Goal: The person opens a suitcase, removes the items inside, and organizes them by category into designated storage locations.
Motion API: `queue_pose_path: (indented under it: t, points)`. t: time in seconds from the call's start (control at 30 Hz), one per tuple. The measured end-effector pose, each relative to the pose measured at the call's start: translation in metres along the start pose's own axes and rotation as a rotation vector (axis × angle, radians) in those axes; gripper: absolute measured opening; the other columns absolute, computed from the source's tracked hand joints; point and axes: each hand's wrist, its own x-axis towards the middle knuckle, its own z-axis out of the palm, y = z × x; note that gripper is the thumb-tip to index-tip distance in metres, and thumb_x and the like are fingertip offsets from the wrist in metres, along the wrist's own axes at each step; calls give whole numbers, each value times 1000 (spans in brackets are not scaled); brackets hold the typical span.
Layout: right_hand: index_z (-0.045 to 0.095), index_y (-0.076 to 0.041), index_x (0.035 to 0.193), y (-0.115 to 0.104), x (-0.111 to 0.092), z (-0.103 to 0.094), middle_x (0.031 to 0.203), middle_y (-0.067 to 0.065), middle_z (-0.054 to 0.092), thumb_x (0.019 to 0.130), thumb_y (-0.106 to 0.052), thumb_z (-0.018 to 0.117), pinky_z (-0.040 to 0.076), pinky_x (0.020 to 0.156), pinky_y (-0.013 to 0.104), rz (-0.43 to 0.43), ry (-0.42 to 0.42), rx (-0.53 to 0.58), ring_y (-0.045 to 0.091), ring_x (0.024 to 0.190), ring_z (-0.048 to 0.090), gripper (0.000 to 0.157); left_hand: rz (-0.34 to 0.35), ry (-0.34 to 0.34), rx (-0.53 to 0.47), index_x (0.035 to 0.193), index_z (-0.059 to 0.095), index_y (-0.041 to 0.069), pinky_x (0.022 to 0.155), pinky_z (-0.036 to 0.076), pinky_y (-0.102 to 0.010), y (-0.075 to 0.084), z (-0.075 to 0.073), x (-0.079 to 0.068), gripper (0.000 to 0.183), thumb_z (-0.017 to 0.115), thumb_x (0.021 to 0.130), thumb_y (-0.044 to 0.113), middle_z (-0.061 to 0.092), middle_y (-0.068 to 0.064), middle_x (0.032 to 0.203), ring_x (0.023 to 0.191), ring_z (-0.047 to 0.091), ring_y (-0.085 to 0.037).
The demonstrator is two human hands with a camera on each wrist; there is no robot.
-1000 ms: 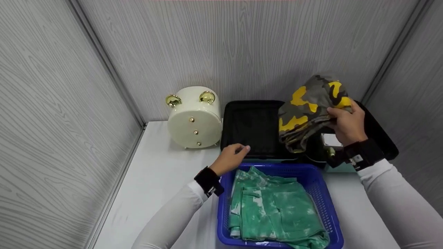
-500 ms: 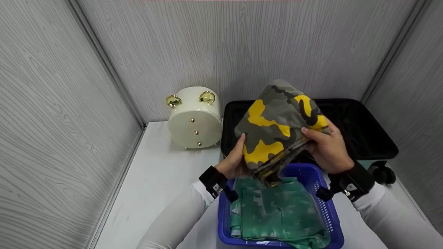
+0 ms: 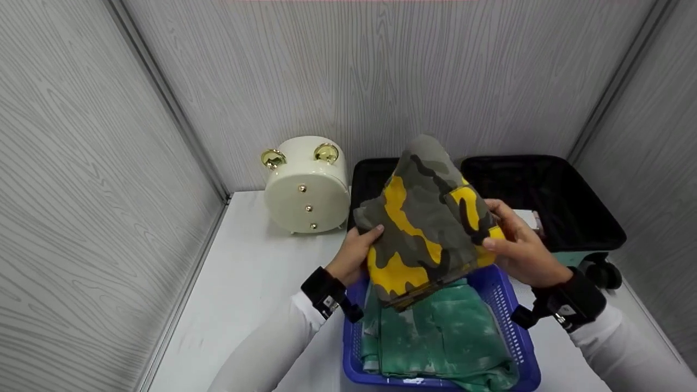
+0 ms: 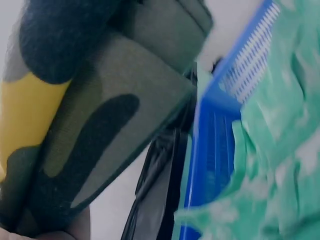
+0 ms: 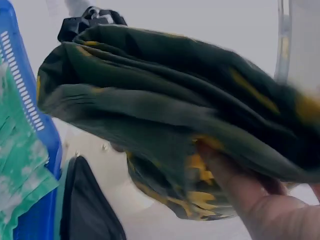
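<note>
A folded camouflage garment [image 3: 419, 223] in grey, black and yellow is held up between both hands, over the back of a blue basket [image 3: 523, 348]. My left hand [image 3: 354, 253] grips its left edge, thumb on top and fingers hidden beneath. At the right edge, my right hand [image 3: 523, 247] pinches it with the thumb on top. The right wrist view shows the garment's stacked folds [image 5: 150, 100] edge-on, with fingers against them. Inside the basket lies a folded green and white mottled garment [image 3: 446, 332], partly overlapped by the camouflage one.
Behind the basket stands an open black-lined suitcase [image 3: 544, 190] with a wheel [image 3: 601, 272] at its right. A small white item [image 3: 528, 219] shows beside my right hand. To the left is a cream drum-shaped case [image 3: 307, 190] with gold fittings. Panel walls enclose the white table [image 3: 234, 305].
The right hand has brought the camouflage garment leftward and down from over the suitcase's right side. The left hand, holding nothing at first, has taken its left edge, and the garment has turned slightly.
</note>
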Motion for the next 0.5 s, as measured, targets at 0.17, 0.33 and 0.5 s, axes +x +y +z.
queue_pose_path:
  t: [0.17,0.33,0.5]
  points:
    - [48,-15,137,1,-8,-18,127,-1,64,119,-16,28,61,94,24,148,-13,-43,10,111,70,27,-4,33,201,158,38,2,105,60,-38,-2,-9,-5,56,62,113,26,64,-18,142,120,72,-25]
    - [34,-21,164,-2,-19,-35,140,-4,65,121,-17,18,59,99,25,345,-90,-95,7,120,68,47,-29,-26,307,157,33,-1,101,62,-39,2,-12,-15,56,61,113,20,61,-22,140,115,73,-26]
    - [32,-8,163,1,-31,-37,128,-2,71,121,-19,35,65,92,34,593,-33,-222,14,112,75,44,-23,-165,395,157,29,-1,106,59,-40,2,-11,-28,55,57,113,15,55,-25,145,123,68,-28]
